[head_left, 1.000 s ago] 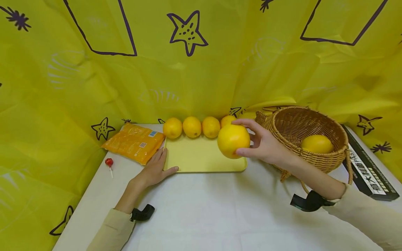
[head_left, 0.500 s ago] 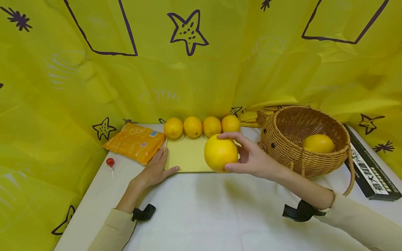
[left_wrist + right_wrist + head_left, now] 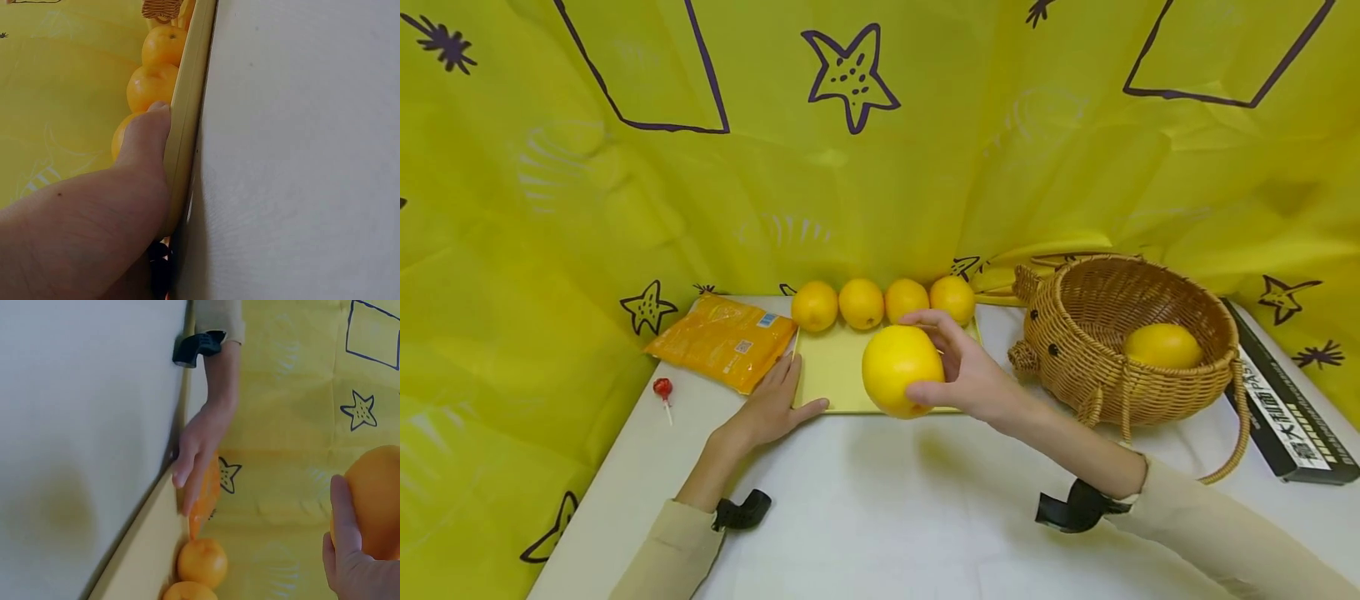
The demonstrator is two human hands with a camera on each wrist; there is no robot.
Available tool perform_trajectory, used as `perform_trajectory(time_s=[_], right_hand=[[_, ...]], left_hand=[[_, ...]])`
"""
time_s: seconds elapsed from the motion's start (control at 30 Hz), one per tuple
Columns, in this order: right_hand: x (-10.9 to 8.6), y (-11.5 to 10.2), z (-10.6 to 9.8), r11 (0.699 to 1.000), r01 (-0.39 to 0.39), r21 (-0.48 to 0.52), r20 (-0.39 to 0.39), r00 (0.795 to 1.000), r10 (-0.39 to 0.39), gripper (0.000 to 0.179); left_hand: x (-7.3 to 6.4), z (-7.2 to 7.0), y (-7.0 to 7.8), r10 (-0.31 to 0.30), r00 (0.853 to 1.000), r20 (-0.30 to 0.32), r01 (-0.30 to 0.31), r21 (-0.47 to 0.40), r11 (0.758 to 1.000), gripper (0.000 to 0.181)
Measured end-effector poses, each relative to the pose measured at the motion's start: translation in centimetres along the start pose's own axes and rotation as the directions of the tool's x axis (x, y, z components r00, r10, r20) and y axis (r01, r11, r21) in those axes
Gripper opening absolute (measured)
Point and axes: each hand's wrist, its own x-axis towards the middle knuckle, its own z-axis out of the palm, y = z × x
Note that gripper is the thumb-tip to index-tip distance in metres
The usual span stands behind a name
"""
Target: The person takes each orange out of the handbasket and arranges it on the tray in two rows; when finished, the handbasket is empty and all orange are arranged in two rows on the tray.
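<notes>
My right hand [image 3: 973, 379] grips a large orange [image 3: 897, 367] between thumb and fingers, holding it above the pale yellow tray [image 3: 823, 379]. In the right wrist view the same orange [image 3: 378, 500] is cut by the frame's edge. Several oranges [image 3: 861, 303] stand in a row along the tray's back edge. My left hand [image 3: 771, 404] rests at the tray's front left corner, its fingers extended along the left side and the thumb near the front rim. The left wrist view shows its thumb [image 3: 147, 137] over the tray's rim.
An orange packet [image 3: 722, 342] lies left of the tray, with a red lollipop [image 3: 662, 388] in front of it. At the right stands a wicker basket [image 3: 1157, 396] with a yellow fruit [image 3: 1163, 345] inside. A black box [image 3: 1292, 417] lies behind the basket's right side.
My right hand has carried the orange leftward from near the basket to over the tray, slightly nearer me. My left hand has stayed at the tray's corner.
</notes>
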Motion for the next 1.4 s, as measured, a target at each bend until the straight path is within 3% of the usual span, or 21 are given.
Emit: perform_trajectory(time_s=[0.1, 0.27, 0.53, 0.77, 1.0, 1.4], right_hand=[[0.9, 0.0, 0.6, 0.999, 0.007, -0.042, -0.021, 1.0, -0.008, 0.076], [3.3, 0.7, 0.8, 0.996, 0.01, -0.085, -0.058, 0.998, -0.015, 0.075], [7.7, 4.1, 1.5, 0.985, -0.153, -0.079, -0.125, 0.982, 0.143, 0.07], [10.9, 6.7, 2.1, 0.943, -0.168, -0.287, -0.125, 0.983, 0.137, 0.073], [12.5, 8.1, 2.3, 0.931, -0.162, -0.328, -0.08, 0.986, 0.143, 0.076], [13.9, 9.9, 3.2, 0.941, -0.211, -0.265, -0.042, 0.977, 0.207, 0.075]], left_hand=[[0.0, -0.1, 0.0, 0.001, 1.0, 0.003, -0.001, 0.007, 1.0, 0.102], [0.4, -0.4, 0.1, 0.03, 0.999, -0.011, -0.03, 0.014, 0.999, 0.102], [0.5, -0.5, 0.2, 0.035, 0.999, -0.007, -0.035, 0.016, 0.999, 0.104], [0.4, -0.2, 0.3, 0.006, 1.0, 0.005, -0.007, 0.027, 1.0, 0.105], [0.3, -0.1, 0.5, -0.016, 1.0, 0.004, 0.016, 0.066, 0.998, 0.106], [-0.2, -0.2, 0.5, -0.024, 1.0, 0.011, 0.023, 0.062, 0.998, 0.105]])
